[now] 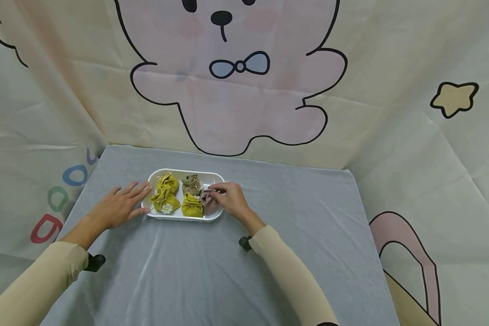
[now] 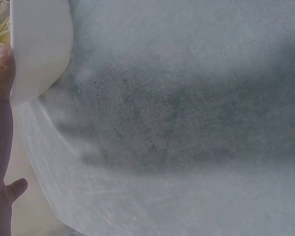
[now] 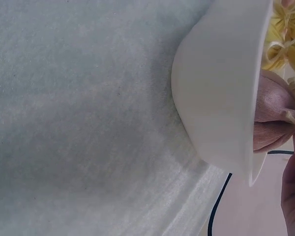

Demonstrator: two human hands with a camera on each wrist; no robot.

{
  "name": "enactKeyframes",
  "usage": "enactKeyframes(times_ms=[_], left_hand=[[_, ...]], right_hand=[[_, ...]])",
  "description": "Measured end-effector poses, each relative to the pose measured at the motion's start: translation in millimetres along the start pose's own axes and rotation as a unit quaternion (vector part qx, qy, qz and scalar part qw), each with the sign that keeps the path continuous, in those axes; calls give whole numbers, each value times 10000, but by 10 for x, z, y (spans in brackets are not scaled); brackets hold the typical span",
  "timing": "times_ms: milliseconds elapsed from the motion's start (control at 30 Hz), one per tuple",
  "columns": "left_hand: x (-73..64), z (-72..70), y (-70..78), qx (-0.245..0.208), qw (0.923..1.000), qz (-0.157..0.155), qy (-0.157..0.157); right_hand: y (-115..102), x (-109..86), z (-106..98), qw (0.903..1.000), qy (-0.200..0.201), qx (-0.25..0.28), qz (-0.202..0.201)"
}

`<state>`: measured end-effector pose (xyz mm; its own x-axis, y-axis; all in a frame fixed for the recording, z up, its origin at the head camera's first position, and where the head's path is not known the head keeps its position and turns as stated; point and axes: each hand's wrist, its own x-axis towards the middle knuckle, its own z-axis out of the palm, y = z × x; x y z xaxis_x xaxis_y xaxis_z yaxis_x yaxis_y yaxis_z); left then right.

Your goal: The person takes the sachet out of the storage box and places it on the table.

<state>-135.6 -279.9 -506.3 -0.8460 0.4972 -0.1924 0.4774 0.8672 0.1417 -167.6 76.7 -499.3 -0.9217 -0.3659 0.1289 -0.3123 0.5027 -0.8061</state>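
Note:
A white oval tray [image 1: 175,217] holds several small drawstring pouches. Two yellow pouches sit in its left part, one at the back [image 1: 168,182] and one in front [image 1: 163,199] with a white daisy. Right of these lie a brown pouch [image 1: 191,184] and another yellow pouch [image 1: 192,207]. At the tray's right end, my right hand [image 1: 233,198] pinches the gathered neck of a dusty-pink pouch [image 3: 275,110]. My left hand [image 1: 122,206] has its fingers extended and touches the tray's left rim; in the left wrist view its thumb [image 2: 2,69] lies along the tray's edge.
The tray stands toward the back of a table with a grey cloth [image 1: 203,271]. Behind it hangs a printed curtain [image 1: 236,108] with a cartoon bear, and similar fabric closes off both sides. Each wrist carries a small dark camera [image 1: 94,262].

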Motion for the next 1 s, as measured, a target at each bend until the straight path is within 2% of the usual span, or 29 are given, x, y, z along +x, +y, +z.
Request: enactKeyframes(times_ms=[567,767,1000], left_hand=[[-2,35,-23,181,9998,17,111],[4,51,-22,161,9997,-3,168],[-5,72,-30,190,9994,18,292]], right_hand=[[-93,-55,-267,9979,516,101,-371],[-102,-110,-390,9946,769,77,-688],[-64,-183,-528,9904,1062,186,-867]])
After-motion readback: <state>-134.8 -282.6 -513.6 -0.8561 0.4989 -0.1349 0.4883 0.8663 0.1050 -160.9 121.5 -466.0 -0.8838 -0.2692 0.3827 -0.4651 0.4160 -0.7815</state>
